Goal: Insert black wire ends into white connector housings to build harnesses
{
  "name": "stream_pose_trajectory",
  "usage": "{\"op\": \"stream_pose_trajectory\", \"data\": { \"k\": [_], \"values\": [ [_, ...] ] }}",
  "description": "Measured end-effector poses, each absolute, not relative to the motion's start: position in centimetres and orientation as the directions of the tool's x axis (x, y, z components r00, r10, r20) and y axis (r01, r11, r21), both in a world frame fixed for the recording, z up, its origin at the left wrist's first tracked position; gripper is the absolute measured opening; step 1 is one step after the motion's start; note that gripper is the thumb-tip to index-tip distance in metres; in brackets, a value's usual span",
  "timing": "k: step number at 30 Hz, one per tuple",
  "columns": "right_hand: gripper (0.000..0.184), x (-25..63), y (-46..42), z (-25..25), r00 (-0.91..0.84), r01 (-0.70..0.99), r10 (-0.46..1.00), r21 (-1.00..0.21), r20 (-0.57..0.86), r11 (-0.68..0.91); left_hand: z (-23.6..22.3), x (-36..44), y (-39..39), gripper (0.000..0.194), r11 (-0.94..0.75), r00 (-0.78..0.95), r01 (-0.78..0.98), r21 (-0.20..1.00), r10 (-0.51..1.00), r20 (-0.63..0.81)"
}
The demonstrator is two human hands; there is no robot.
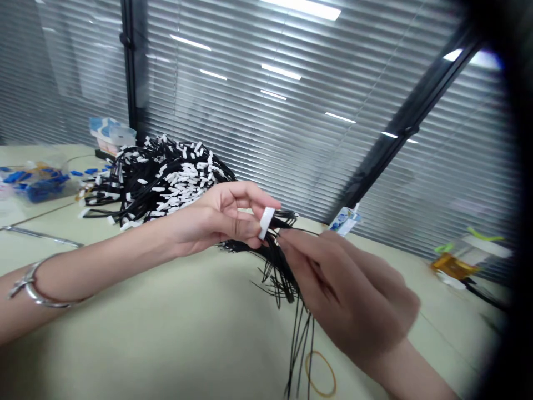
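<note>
My left hand (233,214) pinches a white connector housing (266,222) between thumb and fingers, holding it up above the table. Black wires (275,225) run from the housing's right side toward my right hand (350,289). The right thumb and index finger are pressed together on a thin black wire close to the connector; the exact grip is partly hidden behind the fingers. Below and behind both hands lies a bundle of loose black wires (283,272), with several thin ends hanging toward the front.
Behind my left arm rises a large heap of black cables with white connectors (179,178). Blue parts in a clear bag (44,180) and a tissue box (110,133) are at left. A rubber band (320,373) lies in front; orange tape (453,266) sits at right.
</note>
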State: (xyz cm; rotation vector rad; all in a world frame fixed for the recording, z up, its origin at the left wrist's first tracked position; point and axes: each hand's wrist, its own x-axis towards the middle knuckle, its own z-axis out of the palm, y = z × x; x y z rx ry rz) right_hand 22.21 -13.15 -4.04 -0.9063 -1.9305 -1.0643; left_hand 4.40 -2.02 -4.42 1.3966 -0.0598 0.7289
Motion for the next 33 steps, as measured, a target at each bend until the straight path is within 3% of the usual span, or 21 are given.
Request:
{"op": "stream_pose_trajectory", "data": {
  "k": [3,6,8,12,14,17,21,25,29,33],
  "values": [
    [0.011,22.6,-12.6,-3.3,-0.39,0.823,0.332,0.164,0.859,0.544,-3.9,4.3,-1.9,0.027,0.022,0.77,-0.484,0.875,0.486,0.414],
    [0.004,23.8,-11.9,-2.3,-0.228,0.769,0.626,-0.256,0.746,0.586,-2.6,3.7,-1.5,0.028,0.026,0.716,-0.515,0.857,0.563,0.413],
    [0.012,25.1,-11.1,-1.8,-0.204,0.707,0.774,-0.456,0.6,0.54,-1.5,3.0,-1.2,0.026,-0.004,0.643,-0.56,0.828,0.627,0.439],
    [0.024,27.6,-8.8,-1.2,-0.32,0.685,0.873,-0.546,0.369,0.482,0.5,0.9,-0.7,0.033,-0.044,0.561,-0.634,0.772,0.661,0.499],
    [0.027,28.6,-7.5,-1.4,-0.403,0.71,0.882,-0.525,0.244,0.469,1.1,-0.1,-0.6,0.034,-0.035,0.565,-0.636,0.771,0.659,0.497],
    [0.024,29.2,-6.1,-2.7,-0.458,0.8,0.883,-0.383,0.106,0.461,1.5,-1.0,-0.2,0.033,-0.023,0.572,-0.615,0.788,0.675,0.466],
    [0.022,28.2,-5.0,-5.4,-0.344,0.937,0.937,-0.081,-0.064,0.339,1.4,-1.2,0.5,0.032,0.007,0.576,-0.581,0.814,0.71,0.405],
    [0.025,26.0,-4.6,-8.2,-0.226,0.945,0.925,0.162,-0.305,0.284,1.2,-1.2,1.2,0.037,0.005,0.561,-0.559,0.829,0.739,0.374],
    [0.024,24.5,-4.2,-9.9,-0.16,0.914,0.929,0.306,-0.335,0.267,1.2,-1.3,1.5,0.035,0.009,0.566,-0.557,0.831,0.736,0.371],
    [0.024,24.4,-3.9,-10.1,-0.149,0.899,0.931,0.347,-0.334,0.268,1.1,-1.1,1.5,0.034,0.029,0.584,-0.551,0.834,0.727,0.361]
  ]
}}
